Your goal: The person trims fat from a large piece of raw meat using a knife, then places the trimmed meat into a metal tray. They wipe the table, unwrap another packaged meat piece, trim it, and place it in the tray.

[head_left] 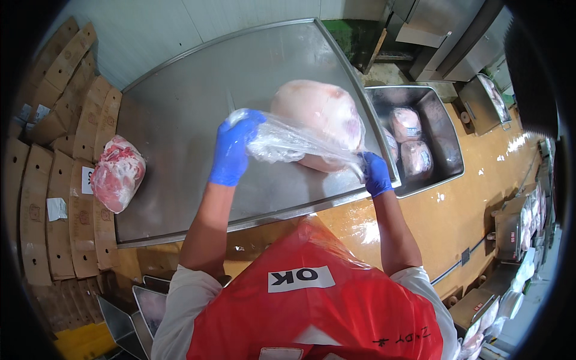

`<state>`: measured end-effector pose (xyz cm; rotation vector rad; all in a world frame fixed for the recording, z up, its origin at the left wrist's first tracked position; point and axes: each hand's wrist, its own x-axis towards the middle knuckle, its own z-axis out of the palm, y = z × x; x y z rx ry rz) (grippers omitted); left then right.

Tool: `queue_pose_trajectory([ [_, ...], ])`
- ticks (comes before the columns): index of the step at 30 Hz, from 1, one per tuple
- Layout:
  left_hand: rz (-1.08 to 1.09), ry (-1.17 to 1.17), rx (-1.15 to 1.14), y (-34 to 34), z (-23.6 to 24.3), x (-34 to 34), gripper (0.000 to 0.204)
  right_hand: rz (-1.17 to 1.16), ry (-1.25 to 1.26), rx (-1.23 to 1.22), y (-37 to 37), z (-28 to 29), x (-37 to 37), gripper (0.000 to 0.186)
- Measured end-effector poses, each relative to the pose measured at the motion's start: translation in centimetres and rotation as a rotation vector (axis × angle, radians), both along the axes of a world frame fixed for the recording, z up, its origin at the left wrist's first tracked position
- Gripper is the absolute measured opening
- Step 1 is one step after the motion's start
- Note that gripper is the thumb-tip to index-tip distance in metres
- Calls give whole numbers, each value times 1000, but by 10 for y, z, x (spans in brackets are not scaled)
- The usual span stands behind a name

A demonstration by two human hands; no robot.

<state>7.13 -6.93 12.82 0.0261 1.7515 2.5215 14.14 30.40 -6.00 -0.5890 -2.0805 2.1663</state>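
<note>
Big pale meat piece (315, 108) sits on the steel table (186, 108), toward 3 o'clock; clear plastic (285, 143) runs across its lower side. Left hand (236, 148) at 8 is closed on bunched plastic, right hand (377, 174) at 5 closed on the other end. Suggest even tension, no jerking: thin plastic likely tears.
</note>
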Motion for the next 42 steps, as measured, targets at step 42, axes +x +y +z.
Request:
queue_pose_trajectory([
  [42, 378, 137, -899, -255, -51, 175, 32, -114, 257, 967, 22, -23, -89, 37],
])
